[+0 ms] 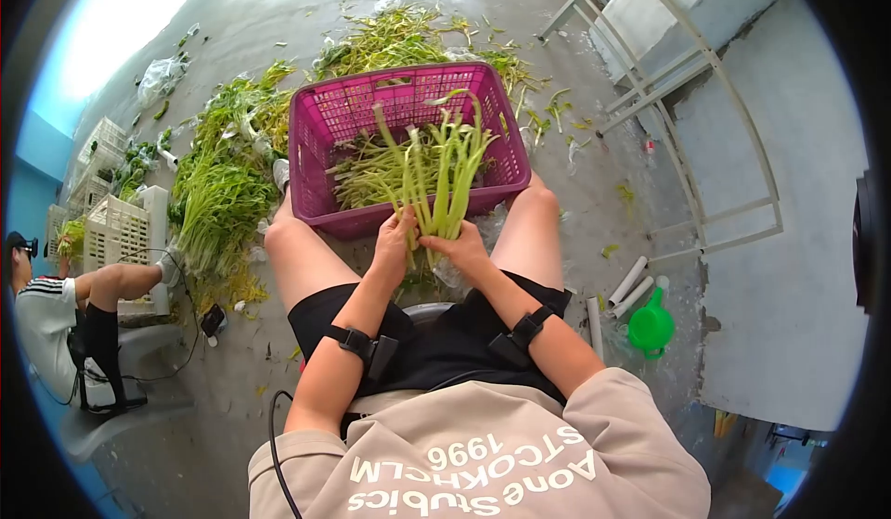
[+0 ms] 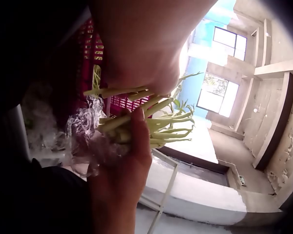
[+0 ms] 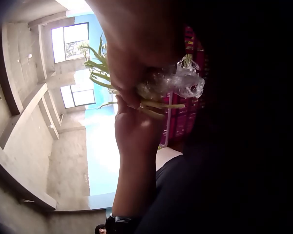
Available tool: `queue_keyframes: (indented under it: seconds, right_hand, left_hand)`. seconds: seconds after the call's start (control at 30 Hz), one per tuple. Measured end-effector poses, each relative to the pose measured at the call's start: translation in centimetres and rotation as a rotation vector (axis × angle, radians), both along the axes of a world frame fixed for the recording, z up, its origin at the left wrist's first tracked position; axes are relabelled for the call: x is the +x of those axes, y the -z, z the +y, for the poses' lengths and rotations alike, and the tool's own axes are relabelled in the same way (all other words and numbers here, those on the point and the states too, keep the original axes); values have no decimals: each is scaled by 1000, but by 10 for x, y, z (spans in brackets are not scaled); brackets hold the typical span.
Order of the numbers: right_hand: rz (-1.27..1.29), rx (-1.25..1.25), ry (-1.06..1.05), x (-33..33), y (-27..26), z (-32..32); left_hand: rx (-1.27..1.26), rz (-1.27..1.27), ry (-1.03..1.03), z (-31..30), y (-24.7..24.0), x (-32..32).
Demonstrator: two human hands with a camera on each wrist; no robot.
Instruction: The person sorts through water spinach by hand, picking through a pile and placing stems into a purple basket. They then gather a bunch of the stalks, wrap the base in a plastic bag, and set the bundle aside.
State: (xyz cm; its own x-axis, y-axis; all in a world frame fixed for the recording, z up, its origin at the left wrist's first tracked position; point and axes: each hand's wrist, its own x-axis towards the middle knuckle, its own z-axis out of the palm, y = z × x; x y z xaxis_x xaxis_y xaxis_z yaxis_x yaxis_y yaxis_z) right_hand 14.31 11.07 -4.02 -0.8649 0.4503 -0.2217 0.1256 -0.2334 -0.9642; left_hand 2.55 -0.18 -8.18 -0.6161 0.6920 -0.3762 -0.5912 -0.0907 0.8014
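Note:
In the head view, a bunch of long pale green vegetable stalks (image 1: pixel 444 171) stands upright over the near rim of a magenta plastic crate (image 1: pixel 316 162). My right hand (image 1: pixel 461 246) grips the bunch low down, with crumpled clear plastic film (image 2: pixel 85 122) around the stalk ends, as the left wrist view shows. Close beside it, my left hand (image 1: pixel 394 241) pinches stalks at the bunch's left side; in the right wrist view the left hand (image 3: pixel 136 127) has a stalk end (image 3: pixel 163 105) sticking out past it. More stalks (image 1: pixel 367 176) lie inside the crate.
Heaps of leafy greens (image 1: pixel 218 190) and trimmings (image 1: pixel 394 41) lie on the floor around the crate. White crates (image 1: pixel 119 231) and a seated person (image 1: pixel 56 306) are at left. At right are a metal frame (image 1: pixel 691 83), white pipes (image 1: pixel 628 282) and a green scoop (image 1: pixel 652 326).

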Motion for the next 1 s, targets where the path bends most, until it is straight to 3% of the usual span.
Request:
queue_keyframes:
  seconds: [0.07,0.13,0.23,0.3,0.43,0.6,0.7,0.8,0.93,1.0]
  right_hand:
    - [32,-119,8,0,3,4]
    - [26,-81,26,0,6,2]
    - [82,0,48,-6,9,1]
    - [89,336,101,-3,9,1]
    - [-17,257,77,-1,6,5]
    - [-4,14,-7,3,-10,4]
    - [44,-99,-84,0,3,3]
    - [-96,44,-99,-2,5,0]
    - [-127,-22,-100,2,6,4]
    - [-86,-35,-61,3,5,0]
  left_hand:
    - [9,-40,0,3,0,8]
    - [234,-93,28,7,-18,21]
    - [132,-24,42,11,1,21]
    - [49,118,54,14,2,23]
    - [153,31,104,16,-5,23]
    - [-52,-24,-132,5,-5,15]
    - [58,-86,-160,5,-8,14]
    - [126,-135,-100,3,-12,10]
    - [93,-93,-46,6,-13,13]
    - [95,-103,-118,6,-18,14]
